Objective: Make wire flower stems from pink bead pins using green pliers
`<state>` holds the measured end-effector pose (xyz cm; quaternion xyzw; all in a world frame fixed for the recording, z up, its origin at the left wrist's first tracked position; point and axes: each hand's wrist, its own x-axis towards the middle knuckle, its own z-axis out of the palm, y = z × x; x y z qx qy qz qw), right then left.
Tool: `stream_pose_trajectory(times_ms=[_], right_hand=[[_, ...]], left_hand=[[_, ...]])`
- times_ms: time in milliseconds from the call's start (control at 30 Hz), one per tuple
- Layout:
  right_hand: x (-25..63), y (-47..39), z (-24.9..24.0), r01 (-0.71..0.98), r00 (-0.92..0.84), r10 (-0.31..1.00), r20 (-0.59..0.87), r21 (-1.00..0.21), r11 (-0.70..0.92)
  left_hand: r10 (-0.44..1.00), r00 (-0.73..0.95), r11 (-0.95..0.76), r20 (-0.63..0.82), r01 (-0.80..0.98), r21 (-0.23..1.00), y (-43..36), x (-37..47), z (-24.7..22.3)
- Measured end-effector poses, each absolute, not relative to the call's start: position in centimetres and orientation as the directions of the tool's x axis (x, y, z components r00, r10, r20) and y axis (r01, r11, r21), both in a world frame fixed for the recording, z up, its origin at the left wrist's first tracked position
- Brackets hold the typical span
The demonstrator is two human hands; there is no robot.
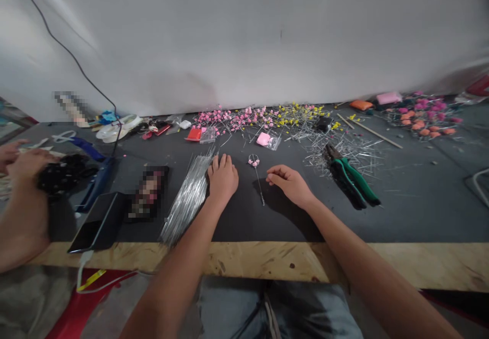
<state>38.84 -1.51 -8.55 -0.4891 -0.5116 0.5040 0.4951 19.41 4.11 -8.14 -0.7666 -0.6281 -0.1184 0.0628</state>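
Left hand [223, 177] touching wires [188, 197]; right [286, 181] apparently empty.

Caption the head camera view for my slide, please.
Left hand beside a bundle of wires, right hand near a pink-trimmed wire stem, green-handled pliers to the right.

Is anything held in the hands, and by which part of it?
Nothing is clearly held. The left hand lies at the right edge of the wire bundle, toward its far end; no object shows in the right hand.
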Motion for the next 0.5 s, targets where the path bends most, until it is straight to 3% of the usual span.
stream_pose_trajectory(times_ms=[200,333,500], right_hand=[[38.9,-1.6,-8.5,0.009,-0.035,0.999,0.004,-1.000,0.005],[38.9,-1.6,-8.3,0.032,-0.028,1.000,-0.006,-0.999,-0.005],[38.8,-1.7,-8.4,0.036,-0.025,1.000,-0.005,-0.999,-0.004]], left_hand=[[0.915,0.076,-0.147,0.397,0.978,0.151,3.2,18.7,-7.7],[0.918,0.057,-0.146,0.393,0.969,0.200,2.4,18.5,-7.2],[0.925,0.149,-0.217,0.349,0.962,0.164,-0.3,18.0,-7.1]])
